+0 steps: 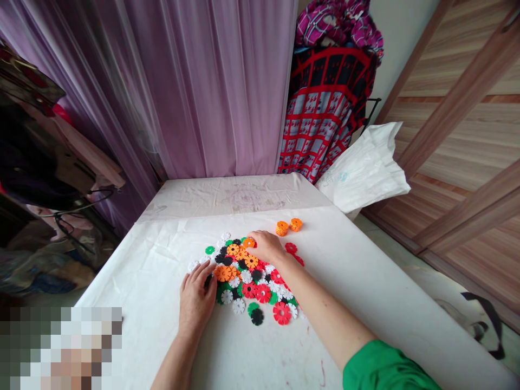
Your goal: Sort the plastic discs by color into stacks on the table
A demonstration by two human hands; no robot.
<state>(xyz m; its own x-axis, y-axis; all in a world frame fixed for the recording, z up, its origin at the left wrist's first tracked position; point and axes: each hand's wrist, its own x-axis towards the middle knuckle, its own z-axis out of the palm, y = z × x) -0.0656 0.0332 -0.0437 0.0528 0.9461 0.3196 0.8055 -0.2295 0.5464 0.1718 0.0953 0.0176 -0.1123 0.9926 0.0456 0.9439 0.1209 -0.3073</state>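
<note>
A heap of flower-shaped plastic interlocking discs in red, white, black, green and orange (252, 261) lies on the white-covered table. My left hand (197, 298) rests at the heap's left edge, fingers apart, fingertips beside a cluster of orange discs (223, 273). Over the far side of the heap, my right hand (267, 247) has its fingers curled at an orange disc (248, 243), which shows at the fingertips. Its palm side is hidden. Beyond that hand stand two short stacks of orange discs (281, 228), close together.
The table (349, 303) has a crumpled cloth section (195, 200) at its far end. A white bag (365, 165) leans at the far right corner. Purple curtains (219, 86) hang behind, clothes on a rack (77, 200) stand left, and a wooden wardrobe (459, 130) stands right.
</note>
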